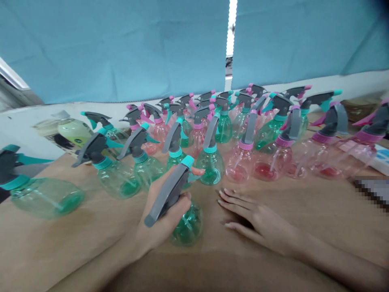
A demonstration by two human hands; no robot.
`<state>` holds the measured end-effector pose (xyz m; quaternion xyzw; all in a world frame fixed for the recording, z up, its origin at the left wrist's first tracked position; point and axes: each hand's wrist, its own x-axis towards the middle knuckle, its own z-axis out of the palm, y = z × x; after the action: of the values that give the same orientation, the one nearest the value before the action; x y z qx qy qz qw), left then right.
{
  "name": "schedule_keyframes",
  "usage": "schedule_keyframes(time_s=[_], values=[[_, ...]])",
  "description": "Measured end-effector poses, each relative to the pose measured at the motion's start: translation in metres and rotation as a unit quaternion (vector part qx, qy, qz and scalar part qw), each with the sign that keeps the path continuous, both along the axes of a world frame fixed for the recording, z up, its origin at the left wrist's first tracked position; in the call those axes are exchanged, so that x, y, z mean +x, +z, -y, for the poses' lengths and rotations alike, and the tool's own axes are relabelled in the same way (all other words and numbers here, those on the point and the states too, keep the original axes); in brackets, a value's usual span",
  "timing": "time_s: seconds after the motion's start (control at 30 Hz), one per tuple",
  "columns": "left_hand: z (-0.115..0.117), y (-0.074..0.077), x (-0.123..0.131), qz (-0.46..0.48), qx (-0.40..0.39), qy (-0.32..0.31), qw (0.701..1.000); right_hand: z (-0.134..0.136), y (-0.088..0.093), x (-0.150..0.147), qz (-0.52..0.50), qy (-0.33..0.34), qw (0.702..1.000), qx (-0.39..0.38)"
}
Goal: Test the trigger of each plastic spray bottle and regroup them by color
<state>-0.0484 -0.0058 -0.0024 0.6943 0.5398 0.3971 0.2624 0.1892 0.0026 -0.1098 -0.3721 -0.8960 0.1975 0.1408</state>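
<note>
My left hand point(161, 223) is wrapped round the neck of a green spray bottle point(185, 225) with a grey trigger and teal nozzle, standing on the brown table point(91, 239). The index finger reaches towards the nozzle. My right hand point(255, 217) lies flat on the table just right of that bottle, fingers stretched out and holding nothing. Behind both hands stand several green spray bottles point(209, 164) and several pink spray bottles point(241, 164) in rows.
More green bottles point(42, 194) stand at the left, more pink ones point(349, 154) at the right. A blue curtain point(121, 48) hangs behind a white ledge. A white and blue box point(381, 160) lies at the far right edge.
</note>
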Motion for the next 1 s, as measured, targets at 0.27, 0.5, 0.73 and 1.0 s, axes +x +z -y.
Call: schedule_keyframes(time_s=[0.27, 0.5, 0.73, 1.0], values=[[0.0028, -0.0024, -0.0001, 0.021, -0.026, -0.006, 0.999, -0.0019, 0.0004, 0.0013, -0.019, 0.001, 1.000, -0.010], [0.0012, 0.0020, 0.0013, 0.028, -0.010, -0.018, 0.999, -0.0012, 0.0019, 0.0009, -0.040, 0.005, 0.999, -0.020], [-0.0001, 0.0014, 0.0017, 0.046, -0.007, -0.040, 0.998, -0.0009, 0.0020, 0.0003, -0.052, 0.001, 0.999, -0.013], [0.0001, -0.0006, -0.0017, 0.049, -0.012, -0.070, 0.996, -0.0010, -0.0005, 0.0003, -0.038, -0.001, 0.999, -0.015]])
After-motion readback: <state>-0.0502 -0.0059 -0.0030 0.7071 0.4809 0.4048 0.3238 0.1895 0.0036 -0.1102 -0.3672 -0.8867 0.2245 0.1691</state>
